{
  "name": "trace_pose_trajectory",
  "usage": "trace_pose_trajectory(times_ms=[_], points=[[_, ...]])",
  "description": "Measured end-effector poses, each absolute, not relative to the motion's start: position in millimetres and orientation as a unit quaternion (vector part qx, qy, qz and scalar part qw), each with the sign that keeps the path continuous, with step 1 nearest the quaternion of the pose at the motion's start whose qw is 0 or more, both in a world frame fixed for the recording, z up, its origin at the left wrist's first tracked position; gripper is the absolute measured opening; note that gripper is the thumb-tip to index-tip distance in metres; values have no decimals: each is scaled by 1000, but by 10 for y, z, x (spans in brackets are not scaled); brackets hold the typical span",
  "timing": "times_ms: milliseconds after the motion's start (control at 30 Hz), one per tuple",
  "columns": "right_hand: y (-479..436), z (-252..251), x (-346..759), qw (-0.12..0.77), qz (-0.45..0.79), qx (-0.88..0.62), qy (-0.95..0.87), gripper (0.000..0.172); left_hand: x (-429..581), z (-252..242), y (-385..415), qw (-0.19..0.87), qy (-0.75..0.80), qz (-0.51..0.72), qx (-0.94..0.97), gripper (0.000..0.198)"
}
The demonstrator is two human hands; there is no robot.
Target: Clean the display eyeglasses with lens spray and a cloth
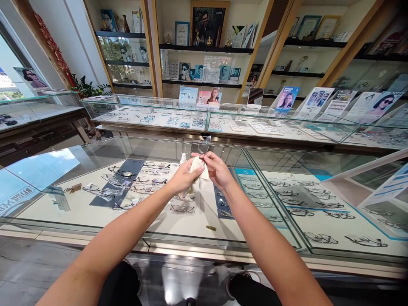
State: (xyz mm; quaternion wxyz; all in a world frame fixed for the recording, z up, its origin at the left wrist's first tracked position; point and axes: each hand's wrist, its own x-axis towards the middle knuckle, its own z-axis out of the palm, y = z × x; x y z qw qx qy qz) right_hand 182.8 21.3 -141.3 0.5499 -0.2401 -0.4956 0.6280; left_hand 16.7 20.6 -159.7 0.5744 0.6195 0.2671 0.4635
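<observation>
Over the glass display case my two hands meet in front of me. My left hand (185,175) is closed around a cream cleaning cloth (200,168), whose lower end hangs below the fingers. Close against it, my right hand (217,168) pinches a pair of eyeglasses (204,145). One clear lens sticks up above the fingertips; the rest of the frame is hidden by the cloth and fingers. A small white spray bottle (183,158) stands just behind my left hand.
Several eyeglasses (182,208) lie in rows around and below my hands, some in clear bags (101,191). A tag with a brown piece (74,188) is at left. A glass counter (223,124) with upright brochures (284,101) runs behind. At right stands a white display stand (366,182).
</observation>
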Motion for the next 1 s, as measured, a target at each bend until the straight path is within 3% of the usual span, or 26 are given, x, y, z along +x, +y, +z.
trace_pose_trajectory(times_ms=[167, 400, 700, 1000], points=[[185, -1387, 1798, 549, 613, -234, -518, 35, 188, -1549, 162, 562, 269, 490, 609, 66], [175, -1393, 1771, 555, 596, -239, -529, 33, 213, -1502, 127, 502, 285, 538, 614, 59], [263, -1373, 1904, 566, 601, -280, -490, 34, 182, -1539, 245, 590, 281, 496, 572, 66], [312, -1327, 2033, 547, 535, -280, -580, 17, 109, -1485, 281, 532, 345, 533, 561, 67]])
